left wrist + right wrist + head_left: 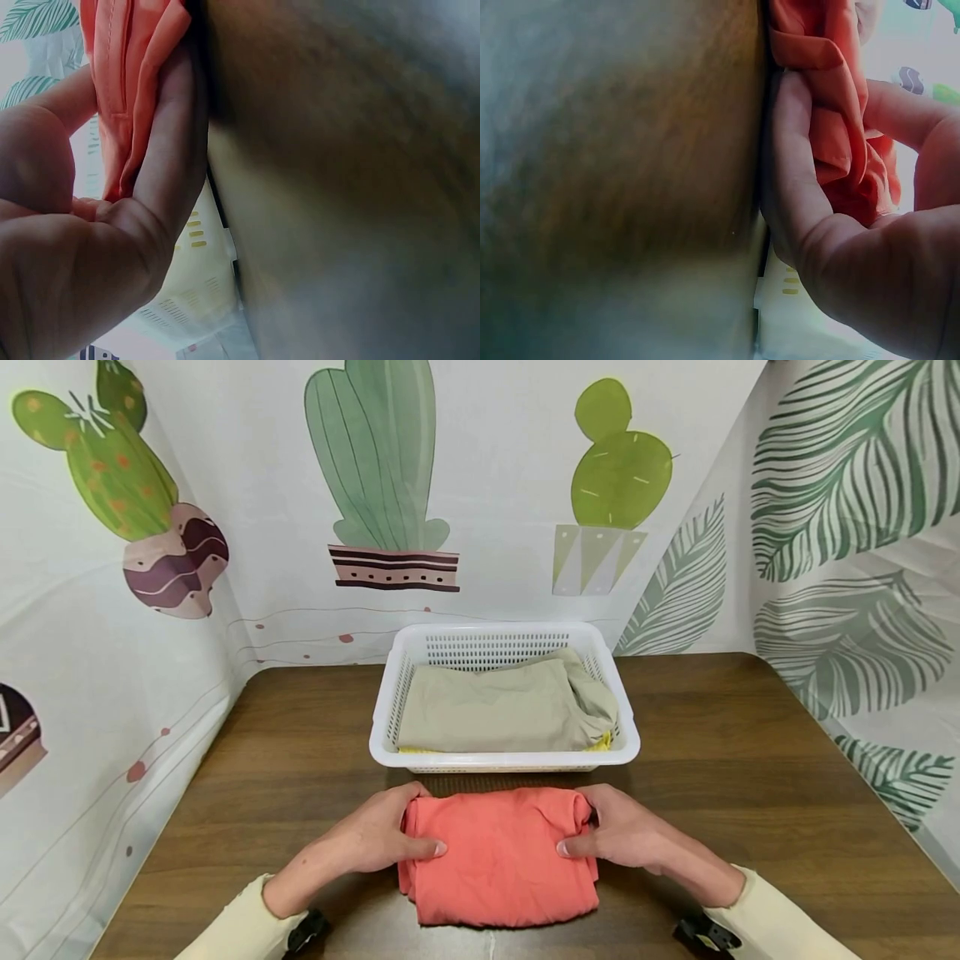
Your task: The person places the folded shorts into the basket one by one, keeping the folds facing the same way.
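Folded orange cloth (501, 860) between both hands

Head view looks down from above; wrist views sit close, sharing the orange cloth (501, 856).

In the head view the fingers of both hands, left (375, 839) and right (626, 837), go under the folded orange garment (501, 856) and are hidden there, only the thumbs lying on top. A yellow cloth (600, 743) in the white basket (504, 762) shows only as thin slivers under the beige garment (502, 706). In both wrist views the desk (337, 180) fills most of the picture as a brown blur, and the basket behind is out of focus.
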Available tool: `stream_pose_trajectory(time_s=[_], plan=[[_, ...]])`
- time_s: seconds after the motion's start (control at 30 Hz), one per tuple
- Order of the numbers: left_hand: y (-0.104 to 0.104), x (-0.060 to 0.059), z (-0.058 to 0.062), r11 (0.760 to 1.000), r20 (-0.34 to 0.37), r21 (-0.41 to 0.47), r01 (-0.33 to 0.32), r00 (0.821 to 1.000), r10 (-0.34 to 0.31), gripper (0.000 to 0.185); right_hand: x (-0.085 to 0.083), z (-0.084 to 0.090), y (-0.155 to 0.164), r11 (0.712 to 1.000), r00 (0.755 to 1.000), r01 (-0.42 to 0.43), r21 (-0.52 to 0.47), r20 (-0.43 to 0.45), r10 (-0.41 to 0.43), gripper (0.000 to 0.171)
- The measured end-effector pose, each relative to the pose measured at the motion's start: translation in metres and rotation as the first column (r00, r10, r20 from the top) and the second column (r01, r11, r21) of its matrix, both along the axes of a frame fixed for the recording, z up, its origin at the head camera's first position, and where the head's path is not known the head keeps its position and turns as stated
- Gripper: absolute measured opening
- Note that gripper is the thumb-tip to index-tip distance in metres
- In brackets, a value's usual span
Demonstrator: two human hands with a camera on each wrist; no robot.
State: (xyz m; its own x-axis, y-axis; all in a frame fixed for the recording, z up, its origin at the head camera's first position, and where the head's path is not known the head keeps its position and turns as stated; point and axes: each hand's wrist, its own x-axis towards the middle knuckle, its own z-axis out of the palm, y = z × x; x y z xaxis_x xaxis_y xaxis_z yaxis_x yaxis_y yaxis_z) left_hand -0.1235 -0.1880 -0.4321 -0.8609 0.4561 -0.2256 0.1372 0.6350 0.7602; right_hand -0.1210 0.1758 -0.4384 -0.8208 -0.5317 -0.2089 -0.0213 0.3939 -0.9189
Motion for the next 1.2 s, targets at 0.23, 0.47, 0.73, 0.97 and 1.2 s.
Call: stream_pose_trajectory(time_s=[0.23, 0.47, 0.73, 0.97, 1.2], plan=[[-0.0002, 0.0001, 0.0004, 1.0, 0.007, 0.017, 0.019, 1.0, -0.02, 0.048, -0.0016, -0.001, 0.0015, 1.0, 1.0, -0.014, -0.02, 0.01, 0.014, 0.02], [-0.0005, 0.0006, 0.0, 1.0, 0.004, 0.018, 0.011, 1.0, -0.012, 0.048, -0.0027, -0.0014, 0.0023, 0.999, 0.999, -0.033, -0.034, 0.025, 0.034, 0.018], [-0.0007, 0.0015, 0.0009, 1.0, 0.0, 0.028, 0.014, 1.0, -0.014, 0.048, -0.0027, -0.001, 0.0034, 0.998, 0.999, -0.038, -0.044, 0.033, 0.04, 0.019], [-0.0007, 0.0015, 0.0012, 0.999, -0.004, 0.031, 0.024, 1.0, -0.024, 0.047, -0.0026, -0.0014, 0.0042, 0.998, 0.998, -0.048, -0.05, 0.04, 0.05, 0.02], [0.0, 0.0024, 0.0039, 0.999, -0.007, 0.033, 0.035, 0.999, -0.035, 0.046, -0.001, -0.0003, 0.0048, 0.998, 0.998, -0.056, -0.041, 0.021, 0.057, 0.019]])
